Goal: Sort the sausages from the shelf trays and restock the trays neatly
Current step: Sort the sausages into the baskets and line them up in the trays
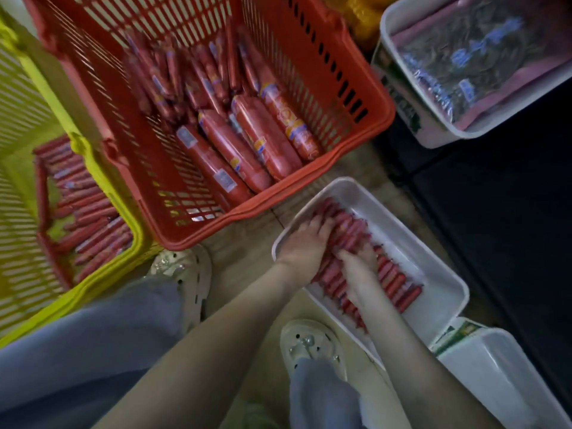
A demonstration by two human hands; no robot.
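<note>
A white tray (433,267) lies on the floor with a row of thin red sausages (393,280) laid side by side in it. My left hand (305,239) lies flat on the sausages at the tray's far left end, fingers stretched over them. Just right of it, my right hand (360,264) rests on the middle of the row with its fingers bent down among the sausages; whether it holds any is hidden. The red basket (356,72) holds thick sausages (263,134) in front and thin ones behind. More thin sausages (86,221) lie in the yellow basket (102,181).
Another white tray (433,131) with clear-wrapped packs stands at the top right. A further white tray (495,373) lies at the bottom right. A dark shelf base runs along the right side. My two feet in pale clogs stand on the floor between baskets and tray.
</note>
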